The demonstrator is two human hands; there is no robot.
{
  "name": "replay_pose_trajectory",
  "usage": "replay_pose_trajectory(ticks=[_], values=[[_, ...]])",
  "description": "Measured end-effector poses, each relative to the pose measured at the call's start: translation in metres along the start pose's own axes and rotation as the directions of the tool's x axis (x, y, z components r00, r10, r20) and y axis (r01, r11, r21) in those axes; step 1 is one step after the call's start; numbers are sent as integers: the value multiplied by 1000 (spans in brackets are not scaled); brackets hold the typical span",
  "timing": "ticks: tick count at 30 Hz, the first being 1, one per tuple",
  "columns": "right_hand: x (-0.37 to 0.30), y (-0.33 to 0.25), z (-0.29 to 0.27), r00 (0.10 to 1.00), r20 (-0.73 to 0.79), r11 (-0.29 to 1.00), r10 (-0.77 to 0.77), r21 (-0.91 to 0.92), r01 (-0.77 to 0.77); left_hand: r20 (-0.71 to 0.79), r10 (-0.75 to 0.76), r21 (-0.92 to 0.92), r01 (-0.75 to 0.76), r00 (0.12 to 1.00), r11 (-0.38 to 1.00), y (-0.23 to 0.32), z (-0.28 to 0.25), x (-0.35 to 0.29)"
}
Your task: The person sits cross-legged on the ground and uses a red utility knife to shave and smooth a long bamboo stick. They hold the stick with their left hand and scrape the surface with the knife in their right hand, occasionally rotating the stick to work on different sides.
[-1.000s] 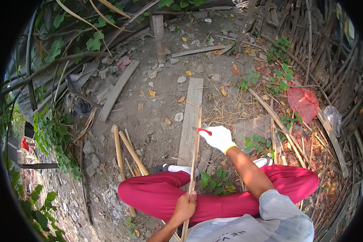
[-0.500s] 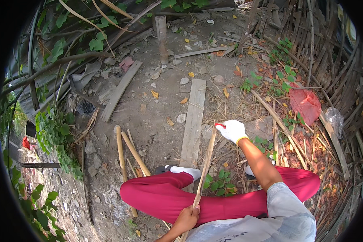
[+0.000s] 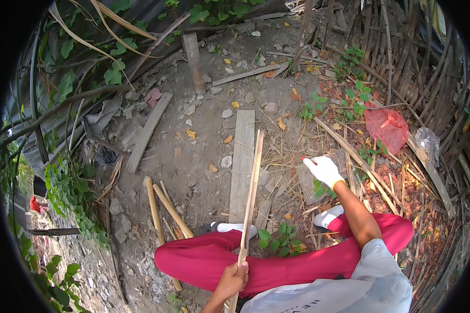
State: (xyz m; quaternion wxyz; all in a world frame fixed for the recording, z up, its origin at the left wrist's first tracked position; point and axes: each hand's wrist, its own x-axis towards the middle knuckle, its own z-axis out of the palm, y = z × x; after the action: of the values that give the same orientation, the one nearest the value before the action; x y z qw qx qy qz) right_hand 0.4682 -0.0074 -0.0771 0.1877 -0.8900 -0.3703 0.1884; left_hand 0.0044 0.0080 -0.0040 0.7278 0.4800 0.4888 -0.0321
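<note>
My bare left hand (image 3: 232, 280) is closed around the lower part of a long, pale wooden strip (image 3: 251, 195). The strip runs up across my red trousers (image 3: 297, 271), its far end raised over the ground. My right hand (image 3: 322, 170), in a white glove with a yellow cuff, is apart from the strip, to its right. Its fingers are curled together, and a small red tip (image 3: 304, 158) shows at their end; what they hold, if anything, is hidden.
A flat grey plank (image 3: 243, 156) lies ahead of my feet. Two peeled sticks (image 3: 154, 208) rest by my left knee. At right are a long split pole (image 3: 355, 152), a red plastic bag (image 3: 386, 128) and a stick fence (image 3: 428, 78). A leafy plant (image 3: 282, 239) grows between my feet.
My right hand has come off the strip's far end and moved right. The strip's far end has swung left and upward in view, still held by my left hand.
</note>
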Motion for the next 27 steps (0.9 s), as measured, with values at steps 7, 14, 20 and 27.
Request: replay_pose_trajectory(ticks=[7, 14, 20, 27], values=[[-89, -101, -10, 944, 83, 933, -318, 206, 296, 23, 25, -81, -23, 999, 996, 48, 10, 47], [-99, -121, 39, 863, 0, 861, -505, -71, 503, 50, 51, -123, -45, 997, 991, 59, 20, 84], [-96, -124, 44, 854, 21, 851, -520, -78, 520, 9, 122, -28, -121, 993, 992, 65, 24, 95], [-93, -126, 47, 880, 42, 874, -472, -107, 474, -132, 632, 673, -399, 764, 623, 47, 31, 119]])
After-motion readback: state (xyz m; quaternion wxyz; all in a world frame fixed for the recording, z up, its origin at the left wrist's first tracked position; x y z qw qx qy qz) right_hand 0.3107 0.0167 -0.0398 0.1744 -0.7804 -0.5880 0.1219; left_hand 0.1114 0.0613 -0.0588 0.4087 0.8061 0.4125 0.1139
